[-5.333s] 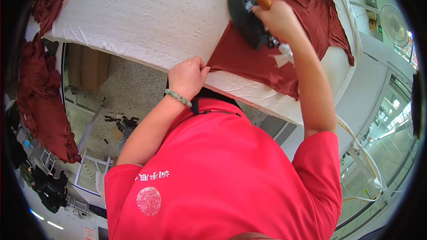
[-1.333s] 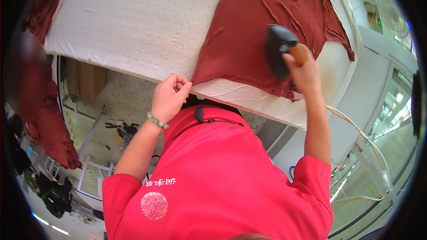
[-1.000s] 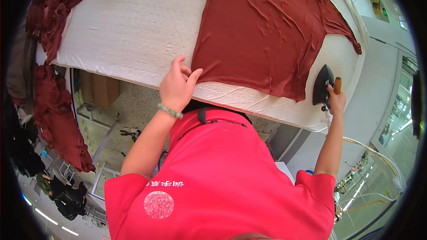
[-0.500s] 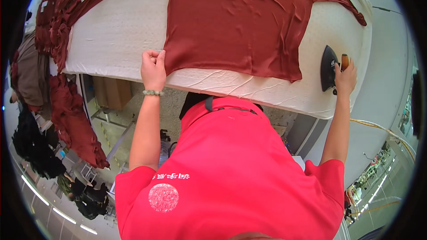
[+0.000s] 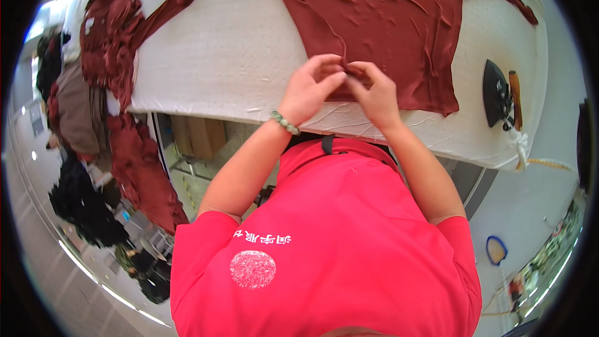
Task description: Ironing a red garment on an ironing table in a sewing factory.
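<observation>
Between the fingertips of the left hand (image 5: 306,92) and the right hand (image 5: 379,97), one bunched fold at the near edge of one dark-red garment (image 5: 396,37). Pinched together on cloth with the left; with the right, too blurred to tell whether clamped. Spread mostly beyond the fingers, on one white-covered table (image 5: 215,56). Well to their right, apart from the cloth: one black iron (image 5: 495,95) with one brown handle.
</observation>
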Action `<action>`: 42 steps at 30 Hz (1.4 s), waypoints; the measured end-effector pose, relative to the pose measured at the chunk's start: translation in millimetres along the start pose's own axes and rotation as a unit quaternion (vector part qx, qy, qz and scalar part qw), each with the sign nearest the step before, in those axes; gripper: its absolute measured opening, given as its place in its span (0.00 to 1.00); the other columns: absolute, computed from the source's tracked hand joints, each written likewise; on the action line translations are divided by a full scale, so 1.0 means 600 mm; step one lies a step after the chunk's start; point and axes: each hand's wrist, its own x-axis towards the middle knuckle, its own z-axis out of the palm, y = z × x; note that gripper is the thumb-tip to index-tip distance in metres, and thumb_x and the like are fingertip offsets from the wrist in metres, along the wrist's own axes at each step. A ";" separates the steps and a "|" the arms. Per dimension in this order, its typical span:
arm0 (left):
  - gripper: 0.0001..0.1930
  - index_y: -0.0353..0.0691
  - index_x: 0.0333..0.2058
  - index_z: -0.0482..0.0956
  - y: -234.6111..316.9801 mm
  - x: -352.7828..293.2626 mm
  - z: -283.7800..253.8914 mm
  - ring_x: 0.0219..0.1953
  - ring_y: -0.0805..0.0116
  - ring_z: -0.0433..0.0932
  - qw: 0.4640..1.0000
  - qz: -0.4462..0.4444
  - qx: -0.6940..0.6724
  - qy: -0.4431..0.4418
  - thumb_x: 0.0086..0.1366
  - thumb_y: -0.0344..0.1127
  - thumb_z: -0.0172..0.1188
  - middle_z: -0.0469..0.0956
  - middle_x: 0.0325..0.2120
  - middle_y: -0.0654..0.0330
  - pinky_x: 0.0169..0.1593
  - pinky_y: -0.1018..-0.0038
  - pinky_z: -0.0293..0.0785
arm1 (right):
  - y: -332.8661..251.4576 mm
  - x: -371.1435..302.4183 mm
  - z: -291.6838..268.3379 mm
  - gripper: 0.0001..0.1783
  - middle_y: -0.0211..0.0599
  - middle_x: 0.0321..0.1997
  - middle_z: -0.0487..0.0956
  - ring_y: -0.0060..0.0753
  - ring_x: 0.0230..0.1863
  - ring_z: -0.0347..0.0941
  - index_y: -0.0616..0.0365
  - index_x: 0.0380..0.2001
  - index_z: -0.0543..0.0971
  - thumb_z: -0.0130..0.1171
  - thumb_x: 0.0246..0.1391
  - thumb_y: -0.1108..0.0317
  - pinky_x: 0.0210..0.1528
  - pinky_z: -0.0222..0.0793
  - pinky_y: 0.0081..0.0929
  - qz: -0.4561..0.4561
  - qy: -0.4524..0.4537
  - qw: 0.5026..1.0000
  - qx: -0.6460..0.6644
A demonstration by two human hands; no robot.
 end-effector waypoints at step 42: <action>0.09 0.41 0.43 0.82 0.246 0.328 -0.337 0.47 0.56 0.82 0.525 0.524 0.666 -0.076 0.64 0.28 0.63 0.81 0.50 0.58 0.49 0.64 0.78 | -0.056 -0.053 0.209 0.04 0.31 0.34 0.78 0.41 0.35 0.80 0.51 0.32 0.84 0.65 0.52 0.68 0.36 0.76 0.40 -0.029 -0.073 0.974 -0.211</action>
